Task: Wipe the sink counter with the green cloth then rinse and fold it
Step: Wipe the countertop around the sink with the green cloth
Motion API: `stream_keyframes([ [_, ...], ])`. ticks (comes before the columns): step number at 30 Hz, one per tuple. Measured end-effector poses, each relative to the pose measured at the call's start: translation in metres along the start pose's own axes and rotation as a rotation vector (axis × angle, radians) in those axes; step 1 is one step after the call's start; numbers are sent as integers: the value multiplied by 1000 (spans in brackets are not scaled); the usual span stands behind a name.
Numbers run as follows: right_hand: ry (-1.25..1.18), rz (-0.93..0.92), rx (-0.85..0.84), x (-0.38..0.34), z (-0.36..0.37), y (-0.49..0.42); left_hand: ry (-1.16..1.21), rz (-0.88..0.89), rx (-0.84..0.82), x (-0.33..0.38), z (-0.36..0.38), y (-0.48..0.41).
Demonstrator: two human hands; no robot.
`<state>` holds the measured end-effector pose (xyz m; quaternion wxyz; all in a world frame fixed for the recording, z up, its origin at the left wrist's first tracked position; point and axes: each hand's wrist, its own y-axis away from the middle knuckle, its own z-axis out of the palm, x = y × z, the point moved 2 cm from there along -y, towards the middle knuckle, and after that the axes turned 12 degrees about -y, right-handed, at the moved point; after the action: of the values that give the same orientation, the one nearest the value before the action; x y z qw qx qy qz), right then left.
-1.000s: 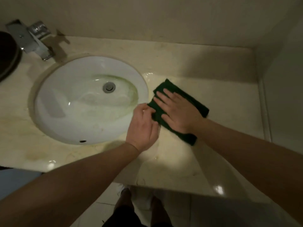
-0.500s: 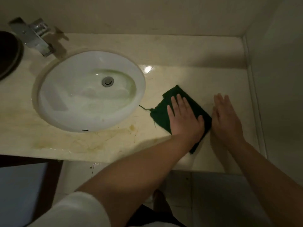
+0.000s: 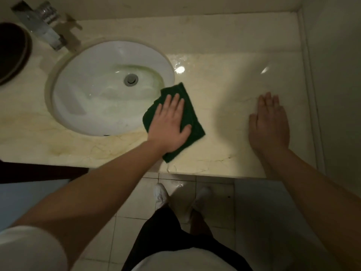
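Note:
The dark green cloth lies folded on the beige marble counter, its upper left corner hanging over the rim of the white sink basin. My left hand presses flat on the cloth with straight fingers. My right hand rests flat on the bare counter well to the right of the cloth, holding nothing.
A chrome faucet stands at the back left of the basin. A dark round object sits at the far left edge. A wall bounds the counter on the right. Tiled floor and my shoes lie below the counter's front edge.
My left hand took over the cloth from my right and slid it left toward the basin rim. My right hand moved off the cloth to the bare counter on the right.

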<state>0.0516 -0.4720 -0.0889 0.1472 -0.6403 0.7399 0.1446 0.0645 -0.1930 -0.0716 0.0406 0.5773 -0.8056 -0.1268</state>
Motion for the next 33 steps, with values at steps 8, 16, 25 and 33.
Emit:
stream_keyframes([
  [8,-93,-65,-54,16,-1,-6,137,213,3,149,-23,-34],
  [16,23,1,-82,38,-18,26,81,493,7,171,-3,19],
  [25,54,185,30,2,-6,47,-50,248,-2,-44,15,56],
  [33,-43,71,19,-106,46,64,39,251,11,33,6,51],
])
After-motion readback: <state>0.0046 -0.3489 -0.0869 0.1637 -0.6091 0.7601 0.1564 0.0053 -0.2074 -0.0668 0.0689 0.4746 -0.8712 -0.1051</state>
